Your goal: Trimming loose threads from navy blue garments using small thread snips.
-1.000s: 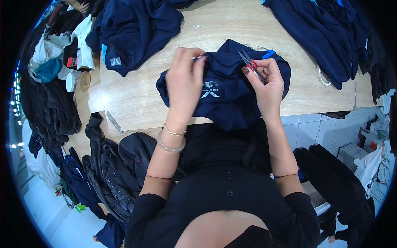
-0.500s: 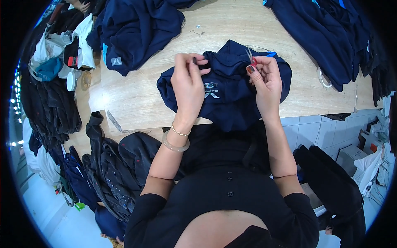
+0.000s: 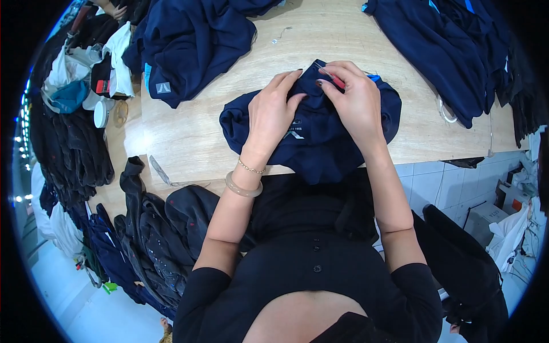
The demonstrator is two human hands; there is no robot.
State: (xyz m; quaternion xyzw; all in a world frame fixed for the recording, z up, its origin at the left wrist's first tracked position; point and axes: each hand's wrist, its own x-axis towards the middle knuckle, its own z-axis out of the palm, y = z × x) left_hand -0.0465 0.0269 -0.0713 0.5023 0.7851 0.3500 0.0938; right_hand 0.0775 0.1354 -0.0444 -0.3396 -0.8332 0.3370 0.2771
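Observation:
A dark navy garment [image 3: 329, 153] lies bunched on the table in front of me, a pale printed mark showing near its neck opening. My left hand [image 3: 269, 111], with a bangle and a bead bracelet at the wrist, has its thumb and fingers closed on the upper left of the cloth. In my right hand [image 3: 357, 103] are small red-handled thread snips [image 3: 338, 82]. Their metal tips point up and left, close to a raised peak of the fabric. The blades are partly hidden by my fingers, and I cannot make out any thread between them.
Navy garments lie heaped at the far left [image 3: 197, 48] and far right [image 3: 440, 57] of the wooden table [image 3: 189, 128]. Dark clothes [image 3: 154, 228] hang over the near left edge. A white round lid [image 3: 101, 114] and a tape roll [image 3: 120, 112] stand at left. Another person's hand [image 3: 117, 11] shows top left.
My right hand has moved left and up with the snips, nearer my left hand. The left hand has turned palm-down and shifted slightly right onto the cloth.

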